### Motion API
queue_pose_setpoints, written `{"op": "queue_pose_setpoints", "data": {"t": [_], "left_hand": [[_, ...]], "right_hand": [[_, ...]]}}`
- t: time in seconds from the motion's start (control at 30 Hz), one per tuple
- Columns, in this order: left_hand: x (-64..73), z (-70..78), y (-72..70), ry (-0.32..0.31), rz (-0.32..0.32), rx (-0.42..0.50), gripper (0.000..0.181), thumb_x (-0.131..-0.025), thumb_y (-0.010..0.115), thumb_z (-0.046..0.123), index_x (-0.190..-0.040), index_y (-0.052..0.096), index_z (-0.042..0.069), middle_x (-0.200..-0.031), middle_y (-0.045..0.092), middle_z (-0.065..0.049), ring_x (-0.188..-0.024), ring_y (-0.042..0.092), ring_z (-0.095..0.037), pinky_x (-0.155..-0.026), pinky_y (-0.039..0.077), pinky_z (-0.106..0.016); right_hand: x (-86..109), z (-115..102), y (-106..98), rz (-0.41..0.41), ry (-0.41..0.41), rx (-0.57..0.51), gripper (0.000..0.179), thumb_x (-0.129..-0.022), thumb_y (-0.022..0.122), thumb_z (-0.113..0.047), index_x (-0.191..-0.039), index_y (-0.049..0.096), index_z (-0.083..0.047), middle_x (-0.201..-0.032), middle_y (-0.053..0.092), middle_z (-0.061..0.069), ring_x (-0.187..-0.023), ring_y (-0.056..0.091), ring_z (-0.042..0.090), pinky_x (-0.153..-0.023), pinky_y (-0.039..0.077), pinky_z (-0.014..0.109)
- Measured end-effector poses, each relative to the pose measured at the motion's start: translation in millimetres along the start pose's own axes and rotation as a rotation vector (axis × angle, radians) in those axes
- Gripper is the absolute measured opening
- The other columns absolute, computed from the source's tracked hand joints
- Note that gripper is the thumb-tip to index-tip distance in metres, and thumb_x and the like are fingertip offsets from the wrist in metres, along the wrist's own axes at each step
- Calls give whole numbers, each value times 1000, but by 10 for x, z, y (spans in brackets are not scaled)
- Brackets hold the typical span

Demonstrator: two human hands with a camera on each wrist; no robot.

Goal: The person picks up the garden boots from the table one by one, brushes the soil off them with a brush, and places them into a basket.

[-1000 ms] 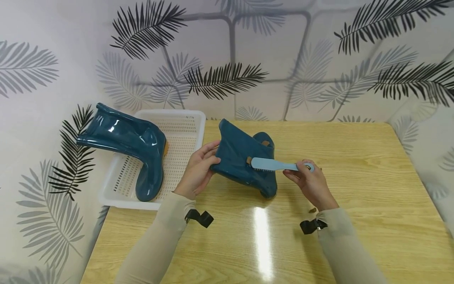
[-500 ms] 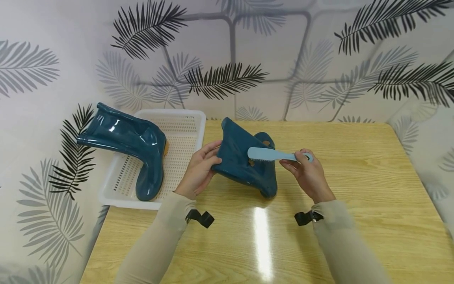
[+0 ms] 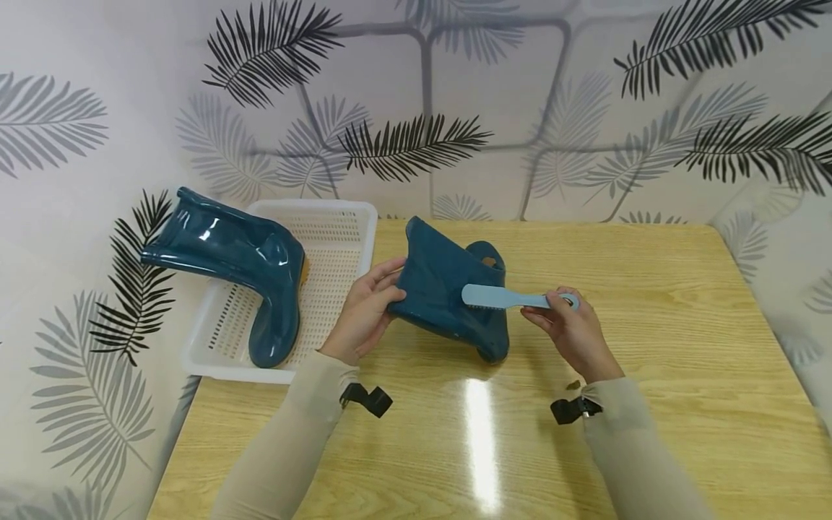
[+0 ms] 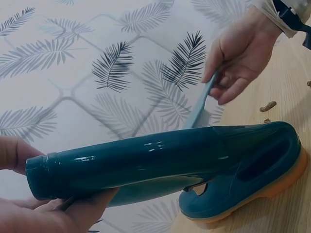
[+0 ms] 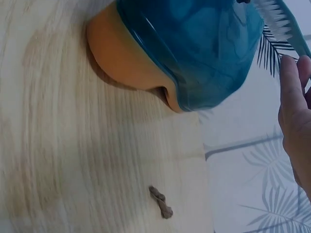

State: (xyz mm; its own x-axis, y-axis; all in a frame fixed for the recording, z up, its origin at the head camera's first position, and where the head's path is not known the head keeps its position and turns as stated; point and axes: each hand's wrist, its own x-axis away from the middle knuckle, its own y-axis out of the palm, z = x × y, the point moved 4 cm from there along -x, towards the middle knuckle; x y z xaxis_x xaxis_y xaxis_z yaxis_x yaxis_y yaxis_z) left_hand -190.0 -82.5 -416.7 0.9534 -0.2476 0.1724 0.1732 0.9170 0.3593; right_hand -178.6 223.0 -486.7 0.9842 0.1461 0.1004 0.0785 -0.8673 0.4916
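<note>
A dark teal rubber boot (image 3: pixel 432 278) stands with its orange sole (image 5: pixel 116 53) on the wooden table, its shaft tilted toward the left. My left hand (image 3: pixel 367 307) grips the shaft's top rim, fingers on one side and thumb on the other. In my right hand (image 3: pixel 572 328), the thumb and fingers pinch the handle of a light blue brush (image 3: pixel 487 296). Its bristles (image 5: pixel 274 19) face the side of the shaft, close to its surface. A brown, mud-like patch (image 3: pixel 489 261) sits on the boot's foot.
To the left, a white plastic basket (image 3: pixel 331 289) holds a second teal boot (image 3: pixel 224 242), its shaft sticking out past the rim. Small brown lumps (image 5: pixel 161 203) lie on the table (image 3: pixel 650 289) near the right wrist. A leaf-patterned wall covering (image 3: pixel 455 94) rises behind the table.
The brush has gone up and left along the shaft, then back down and right. A brown lump seen beside it earlier no longer shows there. The left hand has stayed nearly still.
</note>
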Motion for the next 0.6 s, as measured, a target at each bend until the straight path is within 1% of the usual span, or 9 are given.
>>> {"op": "queue_pose_setpoints", "data": {"t": [0.13,0.23,0.33,0.43,0.53,0.6], "left_hand": [[-5,7,0,7,1,6,61,-92,42,-13,-151,35,-1,-147,44,-22,-124,53,-31,-84,54,-27],[-5,10,-7,7,5,5,61,-92,42,-13,-151,35,-1,-147,44,-21,-124,53,-30,-84,54,-27],[-3,10,-4,4,2,-1,60,-93,43,-13,-151,35,0,-147,44,-21,-124,53,-31,-84,53,-26],[1,11,6,8,-3,-5,60,-93,43,-12,-151,36,0,-147,44,-21,-125,52,-32,-84,53,-26],[3,13,16,15,-8,-6,60,-93,43,-12,-151,35,-1,-147,44,-22,-127,51,-33,-85,53,-26],[6,15,18,17,-10,-7,61,-93,43,-12,-152,34,-2,-148,43,-22,-128,50,-34,-85,53,-26]], "right_hand": [[20,-101,-60,12,-40,-40,12,-108,44,-15,-98,44,-8,-98,56,6,-95,68,20,-95,51,33],[3,-160,-63,17,-68,-79,14,-108,42,-13,-95,43,-9,-98,51,7,-95,67,21,-96,51,33],[-33,-184,-25,25,-84,-112,13,-108,44,-13,-96,44,-8,-97,52,8,-94,68,21,-96,51,34],[-67,-174,32,28,-77,-123,12,-108,44,-12,-96,44,-8,-96,53,8,-93,69,22,-94,52,35],[-82,-125,41,48,-42,-84,13,-107,47,-14,-96,44,-8,-94,54,8,-91,70,22,-92,53,34],[-64,-88,-2,56,-14,-54,14,-107,49,-16,-96,43,-8,-96,53,8,-92,70,22,-93,53,34]]}}
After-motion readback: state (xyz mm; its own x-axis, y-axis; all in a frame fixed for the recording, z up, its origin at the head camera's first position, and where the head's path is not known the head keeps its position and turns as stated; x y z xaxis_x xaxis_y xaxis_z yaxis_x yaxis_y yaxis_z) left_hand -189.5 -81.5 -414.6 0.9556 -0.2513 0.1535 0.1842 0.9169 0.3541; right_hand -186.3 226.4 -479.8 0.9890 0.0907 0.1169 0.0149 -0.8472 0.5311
